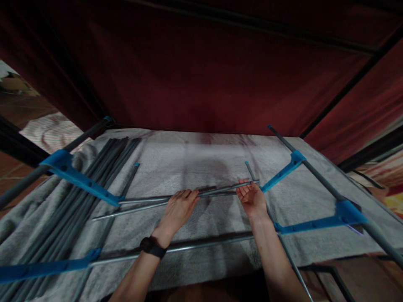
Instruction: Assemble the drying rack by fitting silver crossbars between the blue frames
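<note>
My left hand (181, 207) is closed palm-down over a loose thin metal rod (132, 210), beside a second metal rod (138, 200) that runs from a blue plastic bracket (85, 184). My right hand (252, 200) is turned palm-up at the loose rod's right end, its curled fingers around the rod near the tip. The loose rod slants over the second one, its left end lying free of the bracket. Close by on the right, another blue bracket (281, 170) joins grey tubes. Where the second rod ends behind my right hand is hidden.
Several grey tubes (91, 188) lie bundled at the left on a grey fleece blanket (201, 157). A nearer crossbar (208, 244) spans between blue brackets at left (47, 268) and right (315, 224). Dark red fabric (201, 75) on a dark frame rises behind.
</note>
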`<state>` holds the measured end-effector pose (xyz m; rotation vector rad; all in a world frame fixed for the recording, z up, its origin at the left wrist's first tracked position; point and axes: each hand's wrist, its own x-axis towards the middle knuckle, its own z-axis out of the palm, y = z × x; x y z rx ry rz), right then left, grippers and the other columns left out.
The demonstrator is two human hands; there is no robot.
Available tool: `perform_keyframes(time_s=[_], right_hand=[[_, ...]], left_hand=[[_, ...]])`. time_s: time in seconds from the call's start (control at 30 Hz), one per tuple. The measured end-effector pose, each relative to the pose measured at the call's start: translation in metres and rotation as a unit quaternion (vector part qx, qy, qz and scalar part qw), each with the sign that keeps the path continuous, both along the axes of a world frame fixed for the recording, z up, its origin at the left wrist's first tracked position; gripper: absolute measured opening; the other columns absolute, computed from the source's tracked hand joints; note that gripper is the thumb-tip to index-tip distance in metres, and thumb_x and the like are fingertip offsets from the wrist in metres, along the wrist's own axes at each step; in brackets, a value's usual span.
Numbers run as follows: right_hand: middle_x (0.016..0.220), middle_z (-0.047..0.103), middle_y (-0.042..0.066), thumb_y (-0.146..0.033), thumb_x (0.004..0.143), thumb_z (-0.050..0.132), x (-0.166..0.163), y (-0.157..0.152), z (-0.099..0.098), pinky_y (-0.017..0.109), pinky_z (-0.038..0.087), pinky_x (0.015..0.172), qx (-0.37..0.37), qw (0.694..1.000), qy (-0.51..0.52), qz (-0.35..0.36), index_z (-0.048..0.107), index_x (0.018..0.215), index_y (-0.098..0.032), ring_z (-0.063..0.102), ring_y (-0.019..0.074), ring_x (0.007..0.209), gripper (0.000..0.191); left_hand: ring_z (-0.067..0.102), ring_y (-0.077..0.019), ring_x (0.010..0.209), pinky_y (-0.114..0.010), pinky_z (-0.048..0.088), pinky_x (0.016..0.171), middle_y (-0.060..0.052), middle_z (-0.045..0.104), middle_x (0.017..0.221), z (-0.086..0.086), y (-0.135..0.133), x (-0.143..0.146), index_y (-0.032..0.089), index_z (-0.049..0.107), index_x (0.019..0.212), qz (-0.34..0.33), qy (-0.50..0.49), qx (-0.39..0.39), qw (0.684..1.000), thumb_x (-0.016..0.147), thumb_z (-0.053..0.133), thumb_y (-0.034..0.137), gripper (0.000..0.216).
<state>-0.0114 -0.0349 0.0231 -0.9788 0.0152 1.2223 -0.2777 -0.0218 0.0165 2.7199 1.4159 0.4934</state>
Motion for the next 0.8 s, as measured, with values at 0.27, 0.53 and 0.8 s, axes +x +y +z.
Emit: perform_keyframes(time_s=[0.27,0.53,0.8], right_hand=[[0.079,0.074,0.003,-0.022,0.092,0.042,0.0008,-0.0008,-0.0004,0.026,0.059,0.067,0.012,1.000,-0.003,0.000,0.062,0.081,-0.020,0.070,0.0124,0.072,0.023],[0.078,0.073,0.003,-0.021,0.092,0.042,0.0012,0.0002,-0.0023,0.025,0.058,0.067,0.001,1.000,-0.003,0.001,0.062,0.082,-0.020,0.069,0.0124,0.069,0.022],[0.079,0.074,0.003,-0.022,0.091,0.044,0.0015,-0.0003,-0.0032,0.026,0.057,0.067,0.003,1.000,-0.007,0.004,0.062,0.082,-0.021,0.069,0.0131,0.070,0.021]], left_hand=[[0.064,-0.0206,0.088,-0.034,0.047,0.081,-0.005,0.068,0.095,-0.0015,-0.0002,-0.0008,0.023,0.061,0.116,0.005,-0.003,0.000,1.000,0.100,0.043,0.031,0.026],[0.064,-0.0207,0.087,-0.035,0.048,0.081,-0.006,0.069,0.095,-0.0022,0.0003,-0.0013,0.022,0.062,0.115,-0.001,-0.001,0.013,1.000,0.100,0.042,0.032,0.027],[0.064,-0.0209,0.088,-0.035,0.048,0.082,-0.005,0.069,0.096,-0.0028,0.0006,-0.0012,0.022,0.061,0.116,-0.001,-0.001,0.004,1.000,0.100,0.042,0.031,0.026]])
